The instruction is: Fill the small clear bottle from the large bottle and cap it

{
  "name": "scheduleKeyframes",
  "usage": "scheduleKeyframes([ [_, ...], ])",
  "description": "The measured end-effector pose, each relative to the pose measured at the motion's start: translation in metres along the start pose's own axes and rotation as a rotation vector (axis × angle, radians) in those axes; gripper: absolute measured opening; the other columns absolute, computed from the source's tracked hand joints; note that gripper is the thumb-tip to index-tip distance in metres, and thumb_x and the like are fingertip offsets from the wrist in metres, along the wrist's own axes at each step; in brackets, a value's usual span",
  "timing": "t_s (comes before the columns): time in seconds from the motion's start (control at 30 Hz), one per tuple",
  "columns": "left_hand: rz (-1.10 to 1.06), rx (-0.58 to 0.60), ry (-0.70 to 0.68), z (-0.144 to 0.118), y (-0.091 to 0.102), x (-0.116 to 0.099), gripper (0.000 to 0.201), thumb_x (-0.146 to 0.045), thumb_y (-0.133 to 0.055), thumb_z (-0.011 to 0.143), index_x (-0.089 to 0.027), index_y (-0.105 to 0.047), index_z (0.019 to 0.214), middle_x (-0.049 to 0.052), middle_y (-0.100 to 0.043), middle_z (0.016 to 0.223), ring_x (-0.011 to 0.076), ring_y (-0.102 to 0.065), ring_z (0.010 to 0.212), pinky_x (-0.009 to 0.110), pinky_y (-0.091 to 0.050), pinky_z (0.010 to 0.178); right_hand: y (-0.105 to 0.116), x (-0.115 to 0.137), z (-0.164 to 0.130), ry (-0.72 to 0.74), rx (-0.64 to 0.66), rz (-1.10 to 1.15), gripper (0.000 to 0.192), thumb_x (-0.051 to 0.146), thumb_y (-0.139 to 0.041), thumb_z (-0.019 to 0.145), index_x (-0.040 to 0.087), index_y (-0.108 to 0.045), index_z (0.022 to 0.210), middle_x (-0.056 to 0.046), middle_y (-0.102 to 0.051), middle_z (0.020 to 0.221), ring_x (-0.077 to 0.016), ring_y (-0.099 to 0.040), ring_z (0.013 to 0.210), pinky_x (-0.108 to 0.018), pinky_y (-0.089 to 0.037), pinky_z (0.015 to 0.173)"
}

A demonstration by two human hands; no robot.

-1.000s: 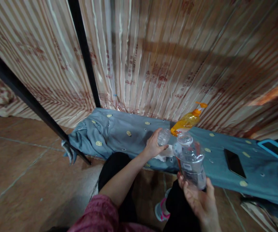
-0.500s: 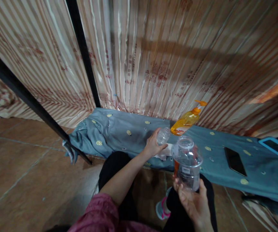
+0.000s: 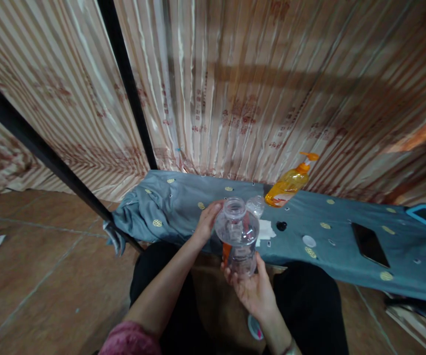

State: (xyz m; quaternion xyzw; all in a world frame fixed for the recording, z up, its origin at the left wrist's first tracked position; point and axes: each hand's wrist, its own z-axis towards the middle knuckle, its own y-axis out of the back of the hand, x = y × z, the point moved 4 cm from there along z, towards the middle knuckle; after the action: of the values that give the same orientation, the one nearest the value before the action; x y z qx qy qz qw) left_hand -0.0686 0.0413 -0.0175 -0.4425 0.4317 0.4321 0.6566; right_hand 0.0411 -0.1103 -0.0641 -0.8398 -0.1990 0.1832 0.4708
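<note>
A clear plastic bottle (image 3: 237, 234) is being held upright and uncapped in front of the person's knees, just before the near edge of a low surface covered by a blue cloth (image 3: 183, 199). The right hand (image 3: 251, 288) is cupping the bottle from below, fingers curled around its base. The left hand (image 3: 208, 220) is resting against the bottle's upper left side, fingers loosely bent on it. A smaller clear bottle (image 3: 256, 205) is standing on the cloth just behind, beside a white tissue (image 3: 266, 230). Farther right on the cloth, a small black cap (image 3: 281, 226) and a white lid (image 3: 309, 241) are lying apart. An orange pump bottle (image 3: 290, 181) is leaning near the striped curtain (image 3: 235, 84), and a dark phone (image 3: 370, 244) is lying well to the right.
</note>
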Motion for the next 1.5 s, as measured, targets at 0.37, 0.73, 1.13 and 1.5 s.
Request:
scheduleKeyframes([
  [0.37, 0.138, -0.067, 0.072, -0.023, 0.029, -0.029, 0.073, -0.044, -0.080, 0.052, -0.016, -0.054, 0.114, 0.008, -0.066, 0.103, 0.0252, -0.063, 0.093, 0.037, -0.049, 0.083, -0.037, -0.017, 0.075, -0.079, 0.015, -0.128, 0.071, 0.072, -0.038, 0.091, 0.005, -0.051, 0.110, -0.018, -0.049, 0.104, -0.0190, -0.052, 0.092, -0.020, -0.050, 0.066],
  [0.73, 0.326, -0.336, -0.009, 0.000, 0.062, -0.033, 0.067, -0.042, -0.079, 0.052, -0.014, -0.053, 0.107, 0.007, -0.066, 0.098, 0.0238, -0.064, 0.089, 0.037, -0.049, 0.083, 0.008, 0.007, 0.016, 0.299, -0.012, -0.910, 0.079, 0.054, -0.082, 0.068, 0.008, -0.047, 0.121, -0.020, -0.051, 0.111, -0.0251, -0.058, 0.090, -0.025, -0.050, 0.071],
  [1.13, 0.514, -0.284, -0.055, 0.021, 0.037, -0.013, 0.064, -0.033, -0.080, 0.056, -0.018, -0.051, 0.111, 0.006, -0.064, 0.104, 0.0231, -0.062, 0.095, 0.036, -0.046, 0.088, 0.026, 0.258, -0.110, 1.235, -1.245, -1.938, 0.098, 0.080, -0.049, 0.061, 0.007, -0.051, 0.126, -0.016, -0.056, 0.098, -0.0306, -0.055, 0.088, -0.040, -0.045, 0.078],
  [1.5, 0.526, -0.280, -0.019, 0.031, 0.034, 0.004, 0.067, -0.029, -0.080, 0.057, -0.019, -0.049, 0.116, 0.006, -0.063, 0.107, 0.0236, -0.061, 0.098, 0.038, -0.047, 0.088, 0.037, 0.287, -0.082, 0.782, -1.376, -2.325, 0.057, 0.051, -0.041, 0.078, 0.011, -0.061, 0.114, -0.013, -0.056, 0.100, -0.0339, -0.054, 0.096, -0.041, -0.045, 0.079],
])
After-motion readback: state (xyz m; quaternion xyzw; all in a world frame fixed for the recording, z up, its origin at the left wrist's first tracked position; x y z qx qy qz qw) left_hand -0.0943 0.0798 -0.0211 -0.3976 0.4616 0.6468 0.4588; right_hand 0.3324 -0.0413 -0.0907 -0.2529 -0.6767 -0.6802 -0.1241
